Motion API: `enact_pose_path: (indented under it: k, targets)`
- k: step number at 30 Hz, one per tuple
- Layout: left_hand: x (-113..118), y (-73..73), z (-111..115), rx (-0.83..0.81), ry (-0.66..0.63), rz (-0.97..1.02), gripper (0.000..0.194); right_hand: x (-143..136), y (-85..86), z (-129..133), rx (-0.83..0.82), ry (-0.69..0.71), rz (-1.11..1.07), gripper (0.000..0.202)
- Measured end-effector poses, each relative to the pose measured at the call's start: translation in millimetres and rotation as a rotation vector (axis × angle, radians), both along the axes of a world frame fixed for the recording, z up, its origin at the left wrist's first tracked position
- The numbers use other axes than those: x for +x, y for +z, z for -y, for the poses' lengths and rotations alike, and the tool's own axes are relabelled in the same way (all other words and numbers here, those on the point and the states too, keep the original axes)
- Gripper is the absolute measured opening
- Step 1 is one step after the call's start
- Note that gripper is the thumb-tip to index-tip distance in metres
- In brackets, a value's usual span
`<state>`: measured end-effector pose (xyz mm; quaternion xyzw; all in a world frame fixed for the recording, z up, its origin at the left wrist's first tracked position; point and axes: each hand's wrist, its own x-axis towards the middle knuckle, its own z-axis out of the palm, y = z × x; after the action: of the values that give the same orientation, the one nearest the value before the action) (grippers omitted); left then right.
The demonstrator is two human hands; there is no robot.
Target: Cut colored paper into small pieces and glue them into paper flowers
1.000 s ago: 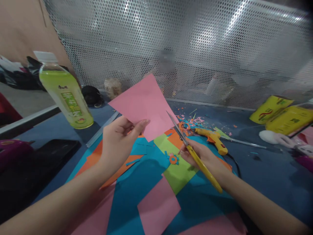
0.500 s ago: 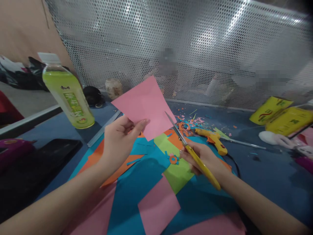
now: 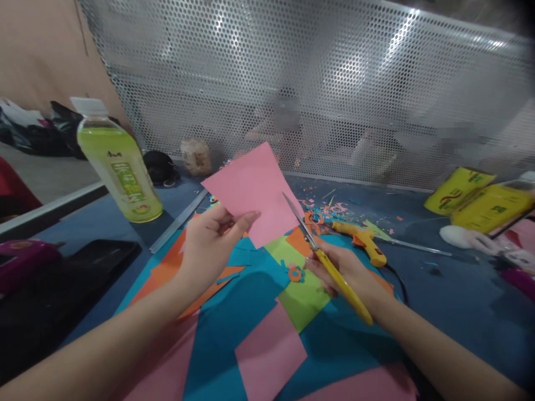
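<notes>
My left hand [image 3: 217, 239] pinches the lower left edge of a pink sheet of paper [image 3: 259, 192], raised above the table and tilted. My right hand [image 3: 338, 264] is closed around yellow-handled scissors [image 3: 340, 281]. Their metal blades point up and left, overlapping the right part of the pink sheet in view; whether they have the paper between them I cannot tell. Below lie a large blue sheet [image 3: 234, 317], a green piece [image 3: 307, 298], orange paper [image 3: 161, 278] and another pink piece [image 3: 271, 345]. On the green paper rests a small orange ring with blue bits [image 3: 296, 274].
A yellow glue gun [image 3: 363, 240] lies beyond my right hand, near scattered paper scraps [image 3: 324, 211]. A bottle of green drink [image 3: 119, 167] stands left, near a clear strip [image 3: 179, 220] and a black phone [image 3: 96, 267]. Yellow packs [image 3: 485, 206] sit right. A perforated metal panel [image 3: 326, 89] rises behind.
My left hand and the pink sheet have shifted slightly right and down, nearer the scissors. The right hand with the scissors has barely moved.
</notes>
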<state>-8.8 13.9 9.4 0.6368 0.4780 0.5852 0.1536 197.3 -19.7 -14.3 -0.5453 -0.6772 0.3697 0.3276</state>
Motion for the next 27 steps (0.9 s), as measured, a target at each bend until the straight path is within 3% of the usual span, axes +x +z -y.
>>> enact_pose_path:
  k: [10,17,27]
  targets:
    - [0.9,2.0,1.1,-0.021,-0.033,0.025,0.014,0.4,-2.1,3.7,0.009,-0.032,-0.005,0.036]
    - [2.1,1.7,1.6,-0.032,-0.094,0.018,0.017,-1.2,1.2,2.4,-0.017,0.043,-0.106,0.034]
    - [3.3,1.9,1.7,-0.047,-0.129,0.023,0.017,-1.9,5.2,5.6,-0.017,-0.003,-0.036,0.037]
